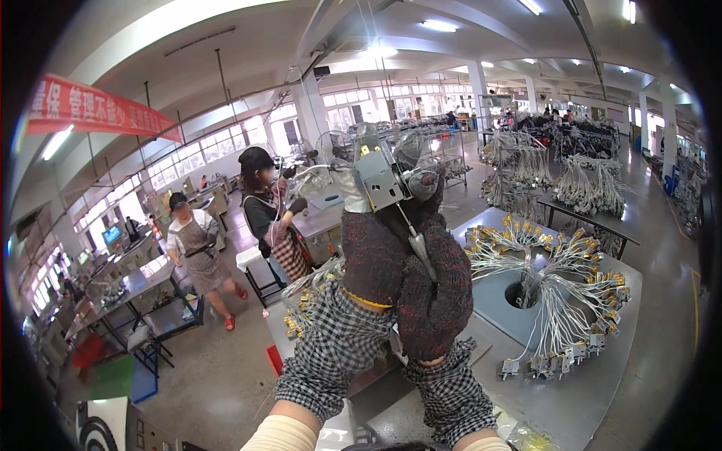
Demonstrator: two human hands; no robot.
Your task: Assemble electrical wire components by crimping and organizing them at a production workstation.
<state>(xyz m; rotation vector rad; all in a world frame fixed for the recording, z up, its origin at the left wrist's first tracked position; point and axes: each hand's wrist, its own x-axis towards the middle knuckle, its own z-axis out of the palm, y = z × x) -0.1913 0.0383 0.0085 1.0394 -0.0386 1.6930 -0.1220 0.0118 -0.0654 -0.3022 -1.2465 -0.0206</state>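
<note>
Both my hands wear dark knitted gloves, with checked sleeves below, and are raised close together in front of me. My left hand (374, 255) is closed at the left side of a small silver metal box (382, 180) with slots and a brass-coloured tab. Silvery covering wraps its fingertips. My right hand (436, 301) is also closed, its fingers at the box's right side. A thin metal rod with a grey tapered end (421, 254) runs down from the box against the right glove. The fingers' exact grip behind the box is hidden.
At right, a metal table (602, 361) bears a ring of white wire bundles (556, 282) with metal ends, around a dark hole in a grey board. Two people stand at left, one beside a nearby table. Racks of hanging wires (590, 180) stand farther back.
</note>
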